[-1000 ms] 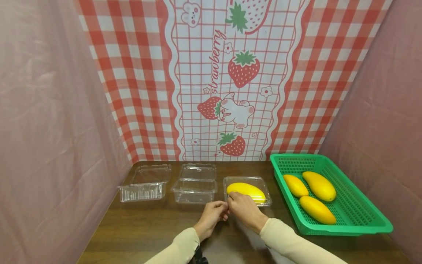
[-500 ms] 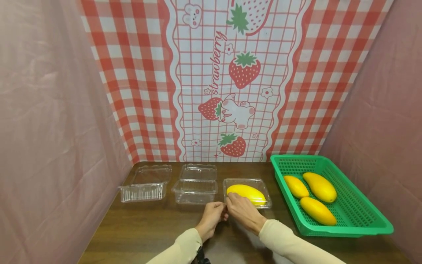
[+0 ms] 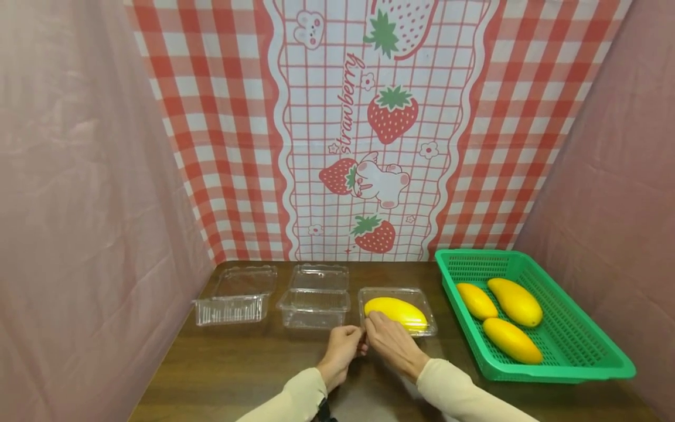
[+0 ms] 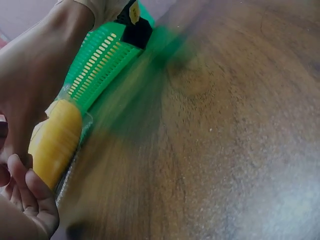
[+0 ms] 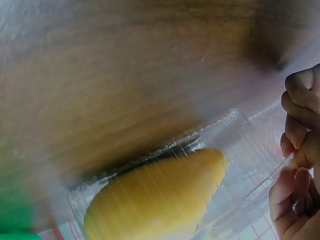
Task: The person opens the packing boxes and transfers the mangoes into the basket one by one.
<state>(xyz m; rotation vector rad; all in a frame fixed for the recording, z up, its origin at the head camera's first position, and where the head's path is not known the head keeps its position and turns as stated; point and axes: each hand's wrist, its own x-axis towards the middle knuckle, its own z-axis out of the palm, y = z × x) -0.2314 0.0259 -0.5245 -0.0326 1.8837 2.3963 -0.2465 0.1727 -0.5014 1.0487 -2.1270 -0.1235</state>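
A yellow mango (image 3: 396, 310) lies inside a closed clear plastic box (image 3: 429, 313), right of the table's middle. At its near left corner my left hand (image 3: 340, 350) and right hand (image 3: 392, 346) meet, fingertips together, pinching the rim. In the right wrist view, curled fingers (image 5: 300, 100) hold the edge of the box (image 5: 240, 142), with the mango (image 5: 155, 195) showing through the plastic. The left wrist view has my left hand (image 4: 31, 200) under the right hand (image 4: 32, 75), beside the mango (image 4: 59, 140). The exact spot they pinch is partly hidden.
Two open clear boxes, the middle one (image 3: 315, 300) and the left one (image 3: 232, 309), stand with lids raised behind. A green basket (image 3: 590, 375) at the right holds three mangoes, one of them nearest (image 3: 511, 341). A checked cloth (image 3: 232, 146) hangs behind the table.
The head view has shifted slightly, so everything sits a little lower in it. Both hands stay at the box's corner with only small finger movement.
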